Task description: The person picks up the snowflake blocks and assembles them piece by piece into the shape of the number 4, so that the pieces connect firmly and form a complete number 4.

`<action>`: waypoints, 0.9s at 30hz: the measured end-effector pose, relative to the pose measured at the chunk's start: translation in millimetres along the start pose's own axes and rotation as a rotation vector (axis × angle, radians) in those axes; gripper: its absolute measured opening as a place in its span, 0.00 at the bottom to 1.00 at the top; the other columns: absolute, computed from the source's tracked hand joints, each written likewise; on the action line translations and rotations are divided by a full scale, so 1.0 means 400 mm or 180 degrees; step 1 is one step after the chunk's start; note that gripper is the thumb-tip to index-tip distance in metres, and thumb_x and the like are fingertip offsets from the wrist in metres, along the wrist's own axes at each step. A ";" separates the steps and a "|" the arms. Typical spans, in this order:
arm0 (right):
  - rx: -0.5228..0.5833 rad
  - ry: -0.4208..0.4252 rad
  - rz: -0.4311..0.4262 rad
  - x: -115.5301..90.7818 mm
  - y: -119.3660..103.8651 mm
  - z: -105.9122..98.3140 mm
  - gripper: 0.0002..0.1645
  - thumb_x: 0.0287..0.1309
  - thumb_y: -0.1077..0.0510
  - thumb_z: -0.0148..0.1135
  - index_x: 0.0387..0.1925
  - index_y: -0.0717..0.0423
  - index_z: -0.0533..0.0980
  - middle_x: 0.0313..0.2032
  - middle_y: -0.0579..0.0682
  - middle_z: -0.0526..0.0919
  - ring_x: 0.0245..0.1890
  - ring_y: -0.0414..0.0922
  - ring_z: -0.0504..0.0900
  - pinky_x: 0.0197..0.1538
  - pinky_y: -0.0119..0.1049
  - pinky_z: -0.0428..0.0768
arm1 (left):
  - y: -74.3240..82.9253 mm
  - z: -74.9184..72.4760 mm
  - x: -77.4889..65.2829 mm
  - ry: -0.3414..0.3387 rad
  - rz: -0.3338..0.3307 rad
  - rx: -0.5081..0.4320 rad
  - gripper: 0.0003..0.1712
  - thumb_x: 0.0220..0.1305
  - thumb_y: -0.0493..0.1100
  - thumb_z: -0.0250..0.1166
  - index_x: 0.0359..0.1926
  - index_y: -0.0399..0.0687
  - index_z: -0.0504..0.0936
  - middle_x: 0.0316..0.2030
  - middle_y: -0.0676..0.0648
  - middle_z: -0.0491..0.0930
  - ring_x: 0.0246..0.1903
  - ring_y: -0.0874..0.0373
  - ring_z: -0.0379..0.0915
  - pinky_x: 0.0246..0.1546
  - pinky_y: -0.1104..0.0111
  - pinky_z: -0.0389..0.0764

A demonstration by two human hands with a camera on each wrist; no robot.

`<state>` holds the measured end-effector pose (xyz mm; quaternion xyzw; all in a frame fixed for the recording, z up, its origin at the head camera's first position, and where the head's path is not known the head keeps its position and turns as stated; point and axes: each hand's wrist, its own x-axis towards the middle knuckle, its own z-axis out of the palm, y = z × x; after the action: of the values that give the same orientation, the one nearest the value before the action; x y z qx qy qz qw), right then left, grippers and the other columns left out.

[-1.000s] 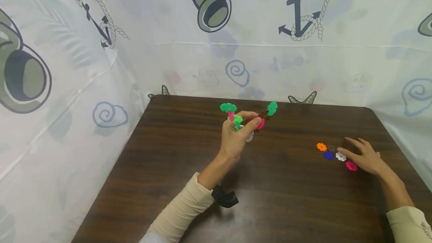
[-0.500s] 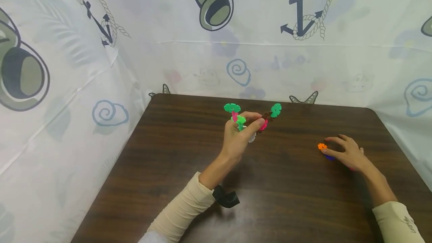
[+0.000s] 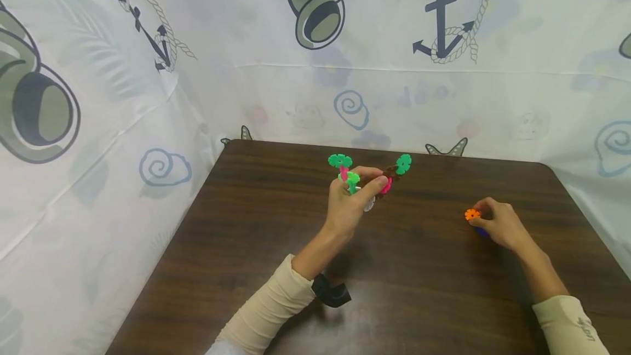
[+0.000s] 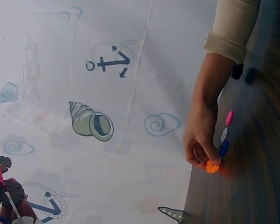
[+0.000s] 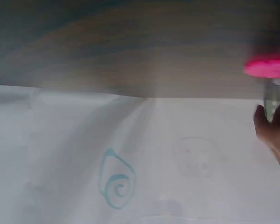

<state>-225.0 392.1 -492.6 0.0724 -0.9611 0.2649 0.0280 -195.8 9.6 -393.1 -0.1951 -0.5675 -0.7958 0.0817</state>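
Note:
My left hand [image 3: 343, 201] holds up a joined cluster of flower-shaped plastic discs between thumb and fingers. Green discs [image 3: 340, 161] top its left side, and another green disc [image 3: 403, 164] sits at its right end, with pink, brown and white ones between. Over at the right of the table, my right hand [image 3: 502, 226] pinches an orange disc [image 3: 472, 214] at its edge between thumb and finger. A blue disc [image 3: 482, 232] shows just below that hand. In the left wrist view a white disc [image 4: 224, 135] and a pink disc [image 4: 230, 117] lie behind the blue one.
The brown wooden table [image 3: 419, 289] has its back edge against a white printed cloth [image 3: 276, 92], which also hangs along the left. A black strap [image 3: 331, 292] sticks out from the left wrist. The right wrist view is blurred.
My right hand has moved left across the loose discs, and its thumb and finger have closed on the orange disc. The left hand stays nearly in place with its cluster.

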 end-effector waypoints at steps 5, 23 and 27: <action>-0.0027 -0.0043 0.0024 0.001 -0.059 0.004 0.20 0.69 0.53 0.66 0.52 0.64 0.73 0.49 0.73 0.83 0.54 0.74 0.78 0.51 0.67 0.75 | 0.003 -0.001 0.001 0.0035 0.0025 -0.0055 0.14 0.64 0.37 0.70 0.44 0.28 0.84 0.29 0.59 0.87 0.26 0.64 0.76 0.25 0.76 0.74; 0.0638 0.0858 -0.0314 0.012 -0.320 -0.022 0.20 0.71 0.48 0.65 0.53 0.57 0.75 0.42 0.57 0.89 0.45 0.26 0.77 0.54 0.41 0.75 | 0.012 0.000 0.003 0.0145 0.0090 -0.0096 0.13 0.61 0.35 0.72 0.42 0.27 0.85 0.29 0.59 0.87 0.31 0.64 0.81 0.33 0.73 0.83; 0.0802 0.1026 -0.0373 0.009 -0.348 -0.030 0.19 0.71 0.50 0.64 0.54 0.58 0.75 0.41 0.57 0.89 0.39 0.20 0.78 0.49 0.20 0.74 | 0.012 0.001 0.002 0.0080 0.0145 -0.0161 0.14 0.61 0.34 0.72 0.43 0.24 0.83 0.30 0.60 0.87 0.32 0.65 0.82 0.34 0.74 0.83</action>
<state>-207.0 279.7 -411.5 0.0877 -0.8977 0.3890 0.1874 -194.6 8.4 -388.5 -0.2000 -0.5415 -0.8102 0.1021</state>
